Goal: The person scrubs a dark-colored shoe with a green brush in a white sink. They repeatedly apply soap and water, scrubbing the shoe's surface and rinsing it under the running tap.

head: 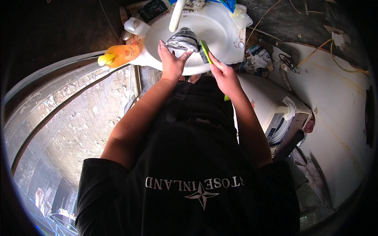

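Observation:
Over the white washbasin (218,65), my left hand (173,63) holds a wet grey and black shoe (183,39) with white foam on it; the thumb and fingers press on its near side. My right hand (223,73) grips a lime-green scrubbing brush (204,48) by its handle. The brush's dark bristles face the shoe's right end, touching or very near it. Above the shoe hangs the basin's pale spout (177,16). Part of the shoe is hidden behind my left hand.
An orange bottle with a yellow cap (122,56) and a white bottle (136,26) are at the basin's left. A plastic bag (240,18) lies on its right rim. Crumpled packets (260,59) and a washing machine (265,97) stand to the right, a window (88,118) to the left.

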{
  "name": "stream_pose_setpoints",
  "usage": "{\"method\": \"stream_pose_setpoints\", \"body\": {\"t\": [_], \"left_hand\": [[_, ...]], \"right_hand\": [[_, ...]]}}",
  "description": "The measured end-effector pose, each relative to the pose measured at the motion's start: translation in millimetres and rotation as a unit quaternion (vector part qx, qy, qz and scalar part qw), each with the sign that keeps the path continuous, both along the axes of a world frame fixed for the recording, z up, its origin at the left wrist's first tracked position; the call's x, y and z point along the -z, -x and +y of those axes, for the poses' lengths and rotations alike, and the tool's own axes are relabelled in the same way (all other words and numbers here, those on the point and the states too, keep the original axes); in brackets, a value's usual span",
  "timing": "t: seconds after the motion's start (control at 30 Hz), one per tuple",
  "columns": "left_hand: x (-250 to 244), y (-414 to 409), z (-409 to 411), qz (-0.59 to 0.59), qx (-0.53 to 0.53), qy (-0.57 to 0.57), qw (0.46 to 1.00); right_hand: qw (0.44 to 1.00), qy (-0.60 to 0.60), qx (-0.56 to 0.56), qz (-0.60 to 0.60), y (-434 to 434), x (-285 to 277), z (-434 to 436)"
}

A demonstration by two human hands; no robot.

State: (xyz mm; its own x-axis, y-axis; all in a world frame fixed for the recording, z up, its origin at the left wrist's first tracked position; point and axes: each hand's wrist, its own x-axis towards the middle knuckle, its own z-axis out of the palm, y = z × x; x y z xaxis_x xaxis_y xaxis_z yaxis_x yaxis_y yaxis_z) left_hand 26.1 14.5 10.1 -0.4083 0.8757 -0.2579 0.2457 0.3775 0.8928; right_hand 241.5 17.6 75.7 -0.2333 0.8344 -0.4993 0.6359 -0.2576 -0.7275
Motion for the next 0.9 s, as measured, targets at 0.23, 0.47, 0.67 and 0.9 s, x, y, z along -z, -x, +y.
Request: {"method": "stream_pose_setpoints", "body": {"t": [0.23, 0.47, 0.67, 0.9], "left_hand": [[-19, -3, -1, -0.093, 0.254, -0.063, 0.961], [-16, -5, 17, 0.035, 0.27, -0.072, 0.96], [7, -24, 43, 0.195, 0.32, 0.082, 0.924], [37, -62, 86, 0.304, 0.331, 0.138, 0.883]], "right_hand": [[0.998, 0.007, -0.066, 0.008, 4, -12, 0], [0.998, -0.009, -0.07, -0.007, 4, -15, 7], [0.999, -0.027, 0.018, -0.041, -71, 6, -14], [0.993, -0.002, 0.096, -0.063, -94, 7, -32]]}}
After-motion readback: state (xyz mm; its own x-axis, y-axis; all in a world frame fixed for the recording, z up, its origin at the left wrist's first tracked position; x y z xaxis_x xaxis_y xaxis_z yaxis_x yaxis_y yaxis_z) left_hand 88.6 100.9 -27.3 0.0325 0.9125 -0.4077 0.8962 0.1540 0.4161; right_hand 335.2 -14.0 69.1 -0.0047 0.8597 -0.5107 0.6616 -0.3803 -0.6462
